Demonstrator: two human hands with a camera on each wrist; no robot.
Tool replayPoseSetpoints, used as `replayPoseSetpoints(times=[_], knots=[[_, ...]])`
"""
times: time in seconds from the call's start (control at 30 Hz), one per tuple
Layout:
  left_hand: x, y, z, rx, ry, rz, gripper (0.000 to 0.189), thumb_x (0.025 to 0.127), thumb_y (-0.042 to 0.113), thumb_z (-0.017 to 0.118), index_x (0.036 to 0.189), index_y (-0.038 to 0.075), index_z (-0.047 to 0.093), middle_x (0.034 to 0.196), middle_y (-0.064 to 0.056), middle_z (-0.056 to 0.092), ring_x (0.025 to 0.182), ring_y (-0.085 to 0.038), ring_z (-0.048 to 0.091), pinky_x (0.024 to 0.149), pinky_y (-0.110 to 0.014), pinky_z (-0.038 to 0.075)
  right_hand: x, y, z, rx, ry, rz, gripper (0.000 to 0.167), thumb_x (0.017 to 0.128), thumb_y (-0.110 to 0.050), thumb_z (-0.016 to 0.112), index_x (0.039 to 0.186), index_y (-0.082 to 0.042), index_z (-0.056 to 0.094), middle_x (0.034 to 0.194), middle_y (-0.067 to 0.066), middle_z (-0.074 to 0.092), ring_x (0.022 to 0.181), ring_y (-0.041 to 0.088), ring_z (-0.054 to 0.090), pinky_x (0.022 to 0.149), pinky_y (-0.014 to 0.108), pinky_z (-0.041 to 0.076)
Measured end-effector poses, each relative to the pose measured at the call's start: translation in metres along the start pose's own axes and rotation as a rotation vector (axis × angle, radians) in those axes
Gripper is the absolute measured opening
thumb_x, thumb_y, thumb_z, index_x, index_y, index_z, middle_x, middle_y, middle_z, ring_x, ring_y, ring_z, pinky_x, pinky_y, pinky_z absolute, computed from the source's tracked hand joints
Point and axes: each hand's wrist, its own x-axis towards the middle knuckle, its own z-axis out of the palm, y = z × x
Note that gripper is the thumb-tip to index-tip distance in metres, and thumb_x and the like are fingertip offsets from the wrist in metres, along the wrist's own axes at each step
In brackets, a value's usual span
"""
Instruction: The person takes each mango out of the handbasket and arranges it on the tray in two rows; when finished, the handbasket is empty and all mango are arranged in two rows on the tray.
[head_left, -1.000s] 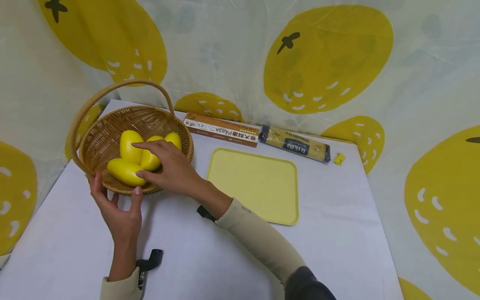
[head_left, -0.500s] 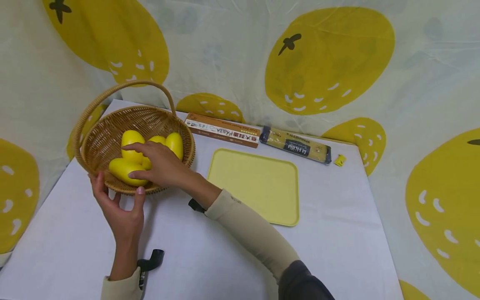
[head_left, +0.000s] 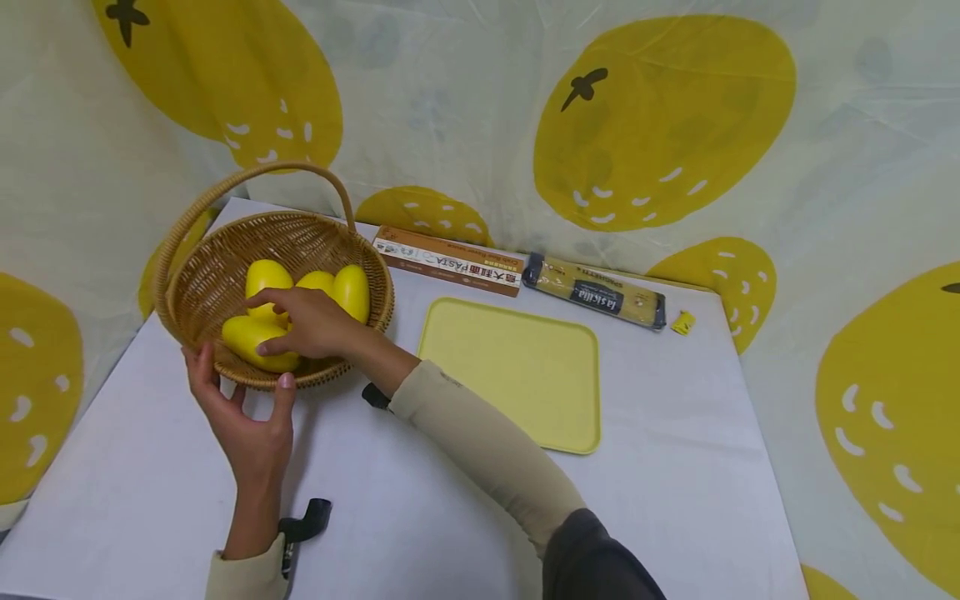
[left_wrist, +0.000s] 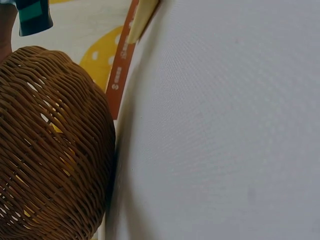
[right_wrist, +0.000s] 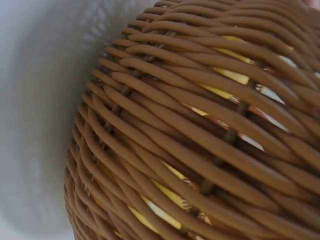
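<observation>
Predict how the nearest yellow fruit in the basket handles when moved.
The nearest yellow fruit looks smooth and glossy, so it may be slippery. Its rounded, oblong shape would probably roll if pushed, though the basket might stop it.

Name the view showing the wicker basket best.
The head view: it shows the wicker basket nearly whole, arched handle and inside included. The left wrist view shows only part of its outer wall; the right wrist view, a close-up of the weave.

Soft, even light casts diffuse shadows beside the basket (left_wrist: 55, 145), dim in the left wrist view.
</observation>
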Motion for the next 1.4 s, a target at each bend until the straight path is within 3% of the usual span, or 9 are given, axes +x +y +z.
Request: replayPoseSetpoints(times=[0.3,0.43,0.57,0.87,1.17,1.27,1.4], knots=[[0.003,-0.026,-0.003,0.021,-0.012,0.027,0.095,0.085,0.022,0.079,0.165,0.023,0.029,0.179,0.006,0.009,0.163,-0.022,0.023,0.128,-0.049,0.032,0.01,-0.002,0.004,-0.006,-0.014,0.033,0.066,0.093,-0.041,0.081,0.153,-0.036,0.054,0.147,-0.013,0.063,0.133,0.003,0.059,0.105,0.018,0.046],[0.003,-0.03,-0.004,0.026,-0.014,0.027,0.095,0.085,0.024,0.079,0.165,0.023,0.029,0.179,0.007,0.01,0.163,-0.023,0.025,0.127,-0.047,0.034,0.013,-0.003,0.004,-0.012,-0.024,0.04,0.065,0.093,-0.042,0.081,0.152,-0.035,0.055,0.145,-0.013,0.064,0.13,0.004,0.059,0.103,0.019,0.047],[0.002,-0.025,-0.003,0.025,-0.013,0.017,0.094,0.086,0.022,0.079,0.165,0.021,0.029,0.179,0.005,0.011,0.163,-0.023,0.025,0.127,-0.048,0.033,0.015,-0.002,0.005,0.009,-0.062,0.057,0.064,0.093,-0.042,0.08,0.152,-0.036,0.055,0.143,-0.013,0.064,0.126,0.004,0.059,0.1,0.02,0.047],[-0.001,0.01,0.001,0.005,-0.013,0.003,0.088,0.088,0.017,0.075,0.163,0.014,0.03,0.179,-0.005,0.013,0.162,-0.026,0.025,0.128,-0.049,0.033,0.015,-0.001,0.004,0.073,-0.099,0.061,0.06,0.092,-0.042,0.081,0.148,-0.04,0.059,0.136,-0.014,0.065,0.118,0.002,0.058,0.093,0.019,0.047],[0.003,-0.027,-0.004,0.028,-0.007,0.03,0.092,0.086,0.022,0.079,0.164,0.022,0.03,0.178,0.007,0.013,0.162,-0.022,0.027,0.126,-0.045,0.037,0.012,0.0,0.003,0.172,-0.137,0.067,0.06,0.091,-0.036,0.084,0.147,-0.039,0.061,0.144,-0.016,0.063,0.125,0.003,0.059,0.096,0.019,0.048],[0.003,-0.02,-0.003,0.025,-0.003,0.021,0.091,0.086,0.02,0.078,0.164,0.019,0.031,0.179,0.004,0.013,0.162,-0.022,0.027,0.126,-0.046,0.036,0.01,0.001,0.003,0.22,-0.154,0.057,0.062,0.091,-0.033,0.084,0.148,-0.037,0.06,0.147,-0.017,0.061,0.128,0.004,0.059,0.098,0.019,0.048],[0.0,0.0,-0.001,0.022,-0.009,0.012,0.089,0.087,0.019,0.076,0.163,0.015,0.03,0.179,-0.003,0.013,0.162,-0.024,0.026,0.127,-0.047,0.034,0.008,0.002,0.003,0.249,-0.16,0.039,0.062,0.091,-0.03,0.084,0.148,-0.036,0.06,0.147,-0.018,0.061,0.126,0.003,0.059,0.096,0.018,0.049]])
